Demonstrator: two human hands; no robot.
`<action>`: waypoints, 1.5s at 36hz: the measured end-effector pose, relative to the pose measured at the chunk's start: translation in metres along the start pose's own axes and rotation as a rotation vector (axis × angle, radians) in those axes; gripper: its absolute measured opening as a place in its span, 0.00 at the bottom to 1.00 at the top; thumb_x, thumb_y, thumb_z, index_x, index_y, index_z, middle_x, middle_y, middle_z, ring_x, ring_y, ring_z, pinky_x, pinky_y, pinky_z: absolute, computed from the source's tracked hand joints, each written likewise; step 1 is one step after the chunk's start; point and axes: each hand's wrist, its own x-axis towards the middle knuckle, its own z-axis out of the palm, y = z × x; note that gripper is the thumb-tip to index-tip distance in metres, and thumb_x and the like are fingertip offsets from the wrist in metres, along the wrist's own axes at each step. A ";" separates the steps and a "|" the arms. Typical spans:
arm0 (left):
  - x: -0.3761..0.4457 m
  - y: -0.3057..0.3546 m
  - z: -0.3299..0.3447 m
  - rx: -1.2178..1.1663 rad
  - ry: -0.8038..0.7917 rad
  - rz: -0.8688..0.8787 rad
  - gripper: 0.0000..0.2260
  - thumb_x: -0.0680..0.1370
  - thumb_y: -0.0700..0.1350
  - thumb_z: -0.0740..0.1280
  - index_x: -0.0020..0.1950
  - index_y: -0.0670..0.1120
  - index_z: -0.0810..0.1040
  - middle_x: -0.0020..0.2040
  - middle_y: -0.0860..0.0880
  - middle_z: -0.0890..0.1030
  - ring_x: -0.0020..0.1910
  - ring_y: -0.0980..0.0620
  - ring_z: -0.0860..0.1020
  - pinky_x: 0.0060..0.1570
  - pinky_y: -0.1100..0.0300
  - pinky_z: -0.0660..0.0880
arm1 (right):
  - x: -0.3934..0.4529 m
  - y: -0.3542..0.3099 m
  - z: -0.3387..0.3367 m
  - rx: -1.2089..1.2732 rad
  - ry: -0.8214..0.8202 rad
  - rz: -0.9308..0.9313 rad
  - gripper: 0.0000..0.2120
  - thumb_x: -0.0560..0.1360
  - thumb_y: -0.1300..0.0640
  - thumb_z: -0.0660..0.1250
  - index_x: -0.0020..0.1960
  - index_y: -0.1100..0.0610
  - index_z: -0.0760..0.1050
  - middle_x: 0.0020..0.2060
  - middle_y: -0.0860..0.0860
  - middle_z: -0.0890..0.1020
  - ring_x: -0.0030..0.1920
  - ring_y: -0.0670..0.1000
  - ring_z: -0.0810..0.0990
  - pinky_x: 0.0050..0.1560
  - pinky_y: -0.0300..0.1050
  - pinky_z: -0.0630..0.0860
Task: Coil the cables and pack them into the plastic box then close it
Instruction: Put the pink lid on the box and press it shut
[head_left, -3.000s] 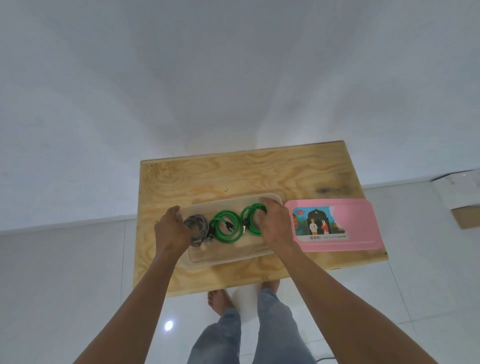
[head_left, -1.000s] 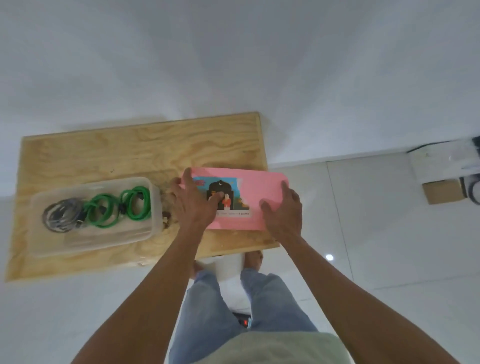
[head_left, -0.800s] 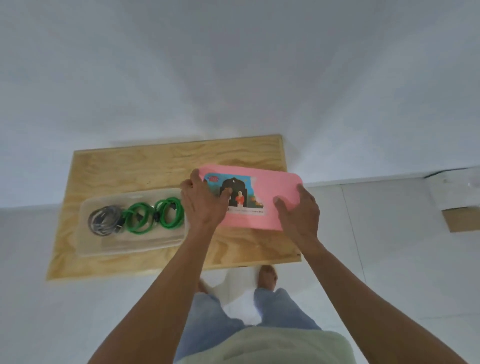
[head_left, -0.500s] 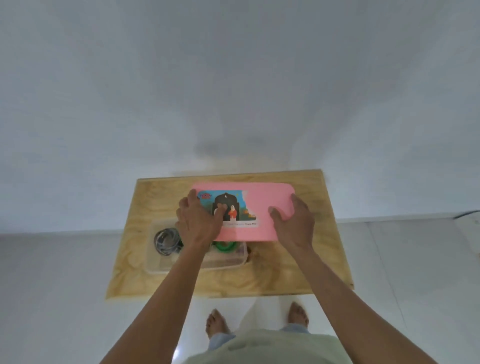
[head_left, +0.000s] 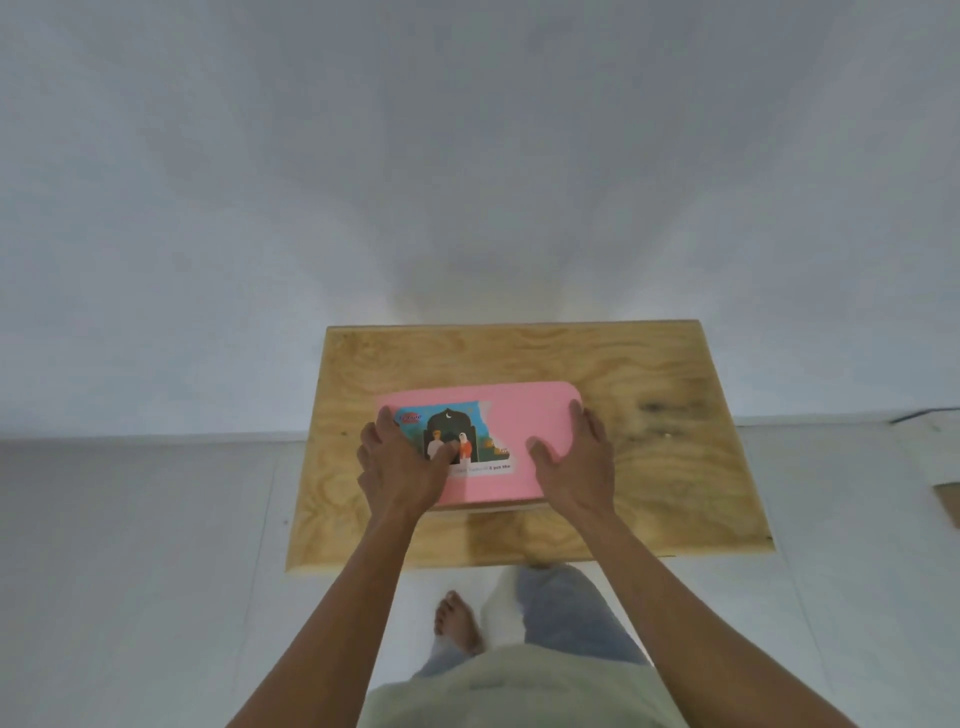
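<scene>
Head view, the only one. My left hand (head_left: 400, 467) lies spread flat on the left end of the pink lid (head_left: 519, 415), fingers wrapped a little over its left edge and the thumb across the printed sticker (head_left: 457, 441). My right hand (head_left: 574, 462) lies flat on the right end, fingers curled round the right edge, thumb on top. Neither hand grips anything closed; both are open palms pressing or steadying. The lid sits in the middle of the plywood table (head_left: 649, 467).

The plastic box (head_left: 488, 505) is almost wholly hidden under the lid; only a thin pale strip of its near rim shows below the lid's front edge. The cables are not visible at all, so I judge they are inside but cannot check it from here.

Risks, as I read them:
- The lid looks laid on, not proven seated. I cannot tell whether any edge has snapped down. Pressing only at the two ends could leave the long sides sitting proud.
- A loop of cable that has sprung up could be pinched under the rim; I would not see it.
- If the lid sits slightly off to one side, a hard push could tip the light box or slide it on the smooth wood.
- My far edge is out of my sight line.
</scene>
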 end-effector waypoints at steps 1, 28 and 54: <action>-0.001 -0.002 0.003 0.001 0.000 0.000 0.44 0.69 0.58 0.76 0.76 0.45 0.57 0.72 0.42 0.65 0.70 0.39 0.65 0.63 0.39 0.68 | -0.001 0.003 0.002 -0.006 -0.005 0.003 0.37 0.76 0.47 0.68 0.79 0.56 0.54 0.78 0.56 0.59 0.77 0.58 0.58 0.76 0.55 0.60; 0.008 -0.029 0.028 0.014 0.000 0.013 0.43 0.68 0.60 0.75 0.75 0.47 0.56 0.70 0.42 0.65 0.70 0.38 0.65 0.62 0.38 0.69 | 0.004 0.020 0.028 -0.020 -0.026 0.028 0.34 0.80 0.46 0.62 0.80 0.52 0.52 0.79 0.54 0.55 0.78 0.56 0.55 0.71 0.56 0.65; 0.025 -0.034 0.045 0.451 0.055 0.248 0.39 0.77 0.69 0.53 0.81 0.50 0.49 0.82 0.44 0.51 0.78 0.37 0.54 0.65 0.35 0.67 | 0.046 0.028 0.052 -0.384 0.079 -0.342 0.28 0.79 0.44 0.59 0.75 0.57 0.66 0.76 0.61 0.63 0.70 0.66 0.68 0.68 0.59 0.70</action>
